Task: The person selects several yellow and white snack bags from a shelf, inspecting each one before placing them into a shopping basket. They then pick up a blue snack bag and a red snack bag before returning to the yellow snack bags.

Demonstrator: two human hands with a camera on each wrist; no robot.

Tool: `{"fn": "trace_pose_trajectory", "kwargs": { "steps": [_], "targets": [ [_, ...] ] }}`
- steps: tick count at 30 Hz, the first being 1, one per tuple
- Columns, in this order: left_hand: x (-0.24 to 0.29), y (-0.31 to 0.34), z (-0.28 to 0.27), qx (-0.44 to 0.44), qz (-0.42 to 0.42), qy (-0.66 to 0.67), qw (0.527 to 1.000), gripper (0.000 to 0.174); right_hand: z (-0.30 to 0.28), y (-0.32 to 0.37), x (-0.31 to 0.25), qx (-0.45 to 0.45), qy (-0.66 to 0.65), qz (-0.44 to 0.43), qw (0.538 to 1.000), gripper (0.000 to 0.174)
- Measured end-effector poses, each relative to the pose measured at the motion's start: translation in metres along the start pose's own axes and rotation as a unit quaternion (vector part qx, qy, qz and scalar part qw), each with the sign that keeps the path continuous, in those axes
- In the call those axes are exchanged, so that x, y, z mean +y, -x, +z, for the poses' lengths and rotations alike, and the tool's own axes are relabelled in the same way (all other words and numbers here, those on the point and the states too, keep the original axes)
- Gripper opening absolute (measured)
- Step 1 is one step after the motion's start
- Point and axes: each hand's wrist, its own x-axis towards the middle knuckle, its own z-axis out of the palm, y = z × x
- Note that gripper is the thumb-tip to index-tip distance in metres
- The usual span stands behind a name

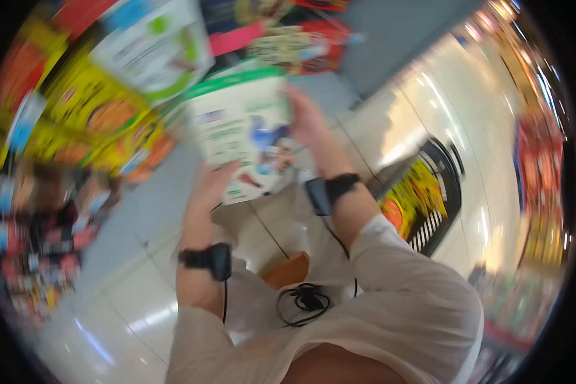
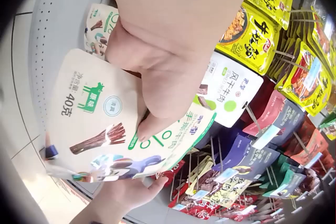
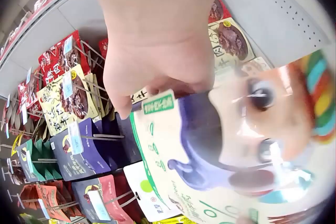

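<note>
A cream jerky pouch (image 1: pixel 237 121) with a green top band is held up in front of the shelf by both hands. At its lower left edge, my left hand (image 1: pixel 214 182) grips it, the thumb lying over the printed front. My right hand (image 1: pixel 308 118) grips the opposite side near the top, and the fingers go behind the pouch. Seen from the left wrist, the pouch (image 2: pixel 100 113) shows a picture of a jerky bundle. From the right wrist, its cartoon figure (image 3: pixel 252 113) fills the lower right, with the right hand (image 3: pixel 157 71) at the edge.
Yellow snack packs (image 1: pixel 89 109) and a white pouch (image 1: pixel 153 51) hang on the rack at left. Other pouches (image 2: pixel 247 155) hang from metal hooks. A black shopping basket (image 1: pixel 453 192) holding yellow packs (image 1: pixel 416 198) sits on the tiled floor at right. A cable (image 1: pixel 307 301) dangles by the shirt.
</note>
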Motion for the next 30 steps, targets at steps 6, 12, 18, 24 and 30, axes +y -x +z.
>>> {"fn": "trace_pose_trajectory", "kwargs": {
  "steps": [6, 12, 18, 24, 30],
  "targets": [
    [0.0, -0.01, -0.007, 0.189, 0.057, 0.144, 0.97, 0.037, 0.01, 0.005, 0.01, -0.124, 0.234, 0.063, 0.962, 0.029],
    [-0.001, -0.007, -0.003, 0.147, 0.077, 0.162, 0.973, 0.04, 0.028, 0.031, -0.004, -0.082, 0.387, 0.073, 0.916, 0.026],
    [-0.014, 0.0, -0.003, -0.001, 0.096, 0.183, 0.978, 0.051, 0.014, 0.059, -0.039, -0.044, 0.431, -0.016, 0.901, 0.025],
    [-0.005, 0.011, 0.016, -0.051, 0.058, 0.065, 0.995, 0.049, -0.014, 0.16, -0.146, 0.115, 0.457, -0.106, 0.875, 0.027],
    [-0.007, 0.012, 0.017, -0.047, 0.041, 0.011, 0.998, 0.043, -0.086, 0.317, -0.187, 0.379, 0.415, -0.141, 0.815, 0.027]
  ]
}}
